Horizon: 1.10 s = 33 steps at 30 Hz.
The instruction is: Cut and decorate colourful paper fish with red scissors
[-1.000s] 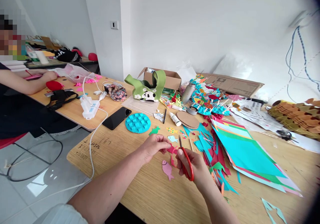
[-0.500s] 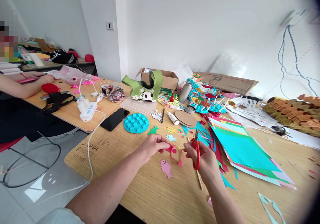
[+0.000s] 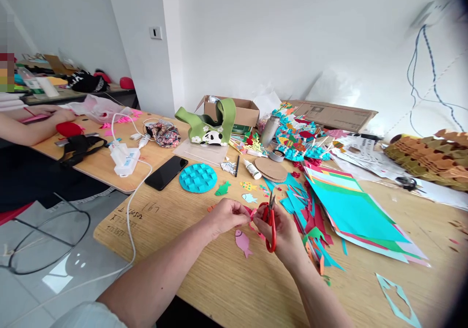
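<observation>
My left hand (image 3: 228, 219) pinches a small pinkish-red piece of cut paper (image 3: 253, 213), partly hidden by the fingers. My right hand (image 3: 283, 230) holds red-handled scissors (image 3: 271, 228) against the palm, blades pointing up and away. Its thumb and finger meet the same paper close to my left fingertips. Just below lies a pink paper fish (image 3: 242, 243). Beyond the hands are a pale blue paper fish (image 3: 249, 198), a yellow spotted one (image 3: 247, 185) and a green one (image 3: 223, 188). A blue woven paper disc (image 3: 198, 177) is farther left.
Coloured paper sheets (image 3: 360, 211) and scraps (image 3: 298, 199) lie to the right. A phone (image 3: 166, 172), glue bottle (image 3: 252, 169), green panda bag (image 3: 210, 135) and power strip (image 3: 125, 160) with a white cable stand around. Another person's arm (image 3: 27, 125) rests at far left.
My right hand, with the scissors, has moved left so its fingertips meet my left hand at the red paper. The thin stick beneath it is no longer visible. The view has shifted slightly.
</observation>
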Available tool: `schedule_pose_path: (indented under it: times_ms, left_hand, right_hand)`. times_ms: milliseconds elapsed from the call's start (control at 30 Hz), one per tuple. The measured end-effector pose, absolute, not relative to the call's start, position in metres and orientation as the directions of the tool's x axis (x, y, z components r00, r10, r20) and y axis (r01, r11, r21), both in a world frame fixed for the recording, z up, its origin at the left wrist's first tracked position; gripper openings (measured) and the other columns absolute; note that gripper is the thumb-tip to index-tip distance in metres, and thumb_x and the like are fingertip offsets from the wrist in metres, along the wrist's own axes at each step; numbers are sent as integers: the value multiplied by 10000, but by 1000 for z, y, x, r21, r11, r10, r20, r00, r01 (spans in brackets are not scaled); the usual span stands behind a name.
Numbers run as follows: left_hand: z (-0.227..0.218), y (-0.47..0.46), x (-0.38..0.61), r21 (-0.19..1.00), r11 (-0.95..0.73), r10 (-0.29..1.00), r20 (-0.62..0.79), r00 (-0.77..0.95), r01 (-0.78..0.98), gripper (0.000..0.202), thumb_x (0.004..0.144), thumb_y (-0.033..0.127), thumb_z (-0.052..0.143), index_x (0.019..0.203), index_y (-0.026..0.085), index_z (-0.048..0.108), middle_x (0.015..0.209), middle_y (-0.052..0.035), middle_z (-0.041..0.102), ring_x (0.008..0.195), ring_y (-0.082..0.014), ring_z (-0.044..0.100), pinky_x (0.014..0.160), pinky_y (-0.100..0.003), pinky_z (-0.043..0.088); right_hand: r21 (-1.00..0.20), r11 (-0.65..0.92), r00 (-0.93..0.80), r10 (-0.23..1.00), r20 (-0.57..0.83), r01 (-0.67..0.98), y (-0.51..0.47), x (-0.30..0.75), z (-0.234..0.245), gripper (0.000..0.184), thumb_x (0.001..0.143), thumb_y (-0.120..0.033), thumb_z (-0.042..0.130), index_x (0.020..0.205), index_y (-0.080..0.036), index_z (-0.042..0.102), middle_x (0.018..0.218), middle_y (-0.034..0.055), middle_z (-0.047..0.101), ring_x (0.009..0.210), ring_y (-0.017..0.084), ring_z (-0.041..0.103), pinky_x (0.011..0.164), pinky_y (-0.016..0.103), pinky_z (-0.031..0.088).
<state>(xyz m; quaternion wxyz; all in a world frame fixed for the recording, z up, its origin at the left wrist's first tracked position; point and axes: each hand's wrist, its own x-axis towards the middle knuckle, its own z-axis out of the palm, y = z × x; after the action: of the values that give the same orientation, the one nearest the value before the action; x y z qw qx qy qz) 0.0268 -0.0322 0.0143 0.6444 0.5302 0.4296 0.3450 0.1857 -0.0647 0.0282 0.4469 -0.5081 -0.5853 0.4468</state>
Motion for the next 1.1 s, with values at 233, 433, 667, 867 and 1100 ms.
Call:
schedule_pose_path:
  times_ms: [233, 433, 667, 867, 1100]
  left_hand:
    - [16, -33, 26, 976, 219, 892, -205, 402, 13, 150, 577, 260, 651, 651, 130, 640, 572, 12, 547, 542, -99, 451, 545, -248, 323]
    - [17, -32, 26, 973, 232, 892, -221, 394, 21, 156, 595, 267, 628, 659, 126, 639, 569, 10, 554, 525, -96, 452, 540, -248, 341]
    - [16, -33, 26, 980, 194, 895, -192, 402, 37, 223, 593, 318, 691, 665, 118, 621, 594, 10, 569, 558, -97, 471, 551, -239, 333]
    - [15, -34, 27, 982, 178, 908, -191, 373, 67, 150, 587, 253, 666, 633, 126, 599, 603, 10, 576, 569, -100, 485, 548, -232, 336]
    - [12, -31, 28, 981, 111, 928, -160, 335, 160, 135, 603, 249, 654, 619, 128, 596, 595, 14, 572, 567, -100, 483, 547, -229, 339]
  right_hand:
    - [-983, 61, -77, 996, 48, 175, -64, 186, 27, 390, 653, -478, 734, 810, -184, 532, 767, 30, 609, 645, 149, 537, 584, 262, 435]
    - [-986, 37, -84, 996, 23, 163, -63, 188, 31, 367, 670, -476, 716, 788, -181, 532, 714, 25, 604, 604, 141, 520, 570, 267, 422]
    - [-989, 12, -112, 994, -4, 144, -61, 187, 21, 365, 646, -408, 749, 824, -183, 523, 717, 8, 595, 622, 138, 524, 569, 254, 409]
    - [-971, 27, -164, 986, -13, 239, -58, 197, 25, 319, 668, -397, 708, 806, -199, 498, 760, 25, 621, 684, 164, 574, 632, 280, 440]
    - [-651, 213, -253, 967, 34, 728, -54, 216, 19, 128, 729, -290, 574, 780, -209, 488, 711, 15, 598, 623, 155, 523, 574, 270, 392]
